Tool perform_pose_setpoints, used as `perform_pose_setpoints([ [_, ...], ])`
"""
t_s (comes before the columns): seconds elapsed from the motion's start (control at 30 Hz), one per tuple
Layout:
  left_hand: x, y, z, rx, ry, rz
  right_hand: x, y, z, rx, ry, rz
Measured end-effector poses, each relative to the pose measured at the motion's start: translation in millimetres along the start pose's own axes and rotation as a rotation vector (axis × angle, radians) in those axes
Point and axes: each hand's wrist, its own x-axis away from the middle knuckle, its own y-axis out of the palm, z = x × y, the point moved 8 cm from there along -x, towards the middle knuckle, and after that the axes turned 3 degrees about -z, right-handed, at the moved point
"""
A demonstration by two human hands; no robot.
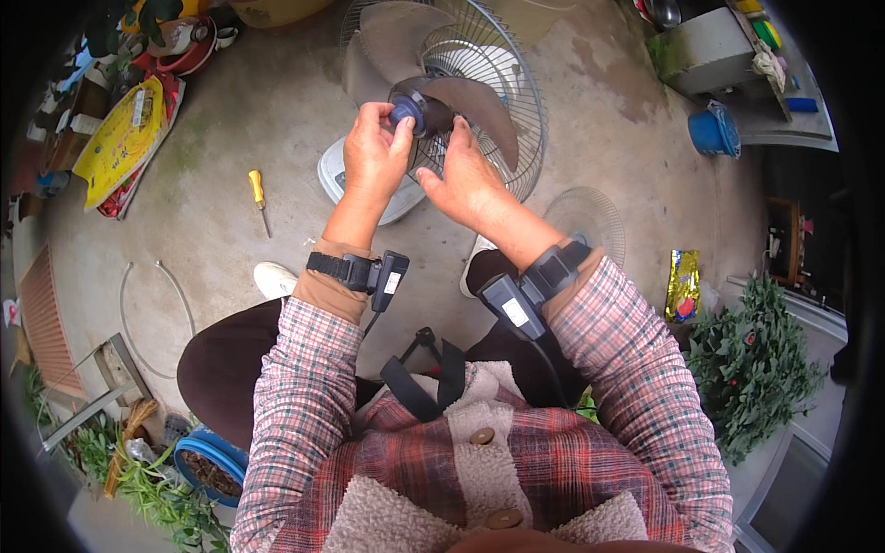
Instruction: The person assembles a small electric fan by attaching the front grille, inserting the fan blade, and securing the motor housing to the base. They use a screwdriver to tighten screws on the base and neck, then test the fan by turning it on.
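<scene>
Fan [472,103]: three broad, curved, brown-grey blades [392,41], smooth and dull, set before an open cage of thin wire [532,88]. At the hub sat a round, dark blue cap [404,112]; a pale, rounded base [402,201] showed below the blades.

Surface: grey concrete floor [304,106], stained in patches. Left of the fan lay a screwdriver [257,191] with a yellow handle; farther left, a glossy yellow bag [120,143]. Right of the fan, well apart, stood a blue bucket [708,135]; just below it on that side lay a round wire grille [590,221]. A leafy green plant [756,364] grew farther to the lower right of the fan.

Hands: the left hand [376,155] pinched the cap between thumb and fingers at the fan's hub. The right hand [467,177] was spread, thumb apart, fingertips close by the hub; contact could not be determined. The fan lay directly beyond both hands, the cap within the left hand's grasp.
</scene>
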Motion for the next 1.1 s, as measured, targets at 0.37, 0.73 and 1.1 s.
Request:
perform_pose_setpoints([
  [0.37,0.8,-3.7,-8.9,-0.035,-0.037,-0.024,72.5,-23.0,-69.7,-0.076,-0.630,0.038],
  [0.73,17.3,-15.9,-22.2,0.163,-0.182,-0.116,51.9,-111.5,-18.4,-0.165,-0.415,0.430],
  [1.1,81.9,-54.0,-30.4,-0.006,-0.642,-0.383,63.1,-52.1,-37.4,-0.211,-0.476,-0.024],
])
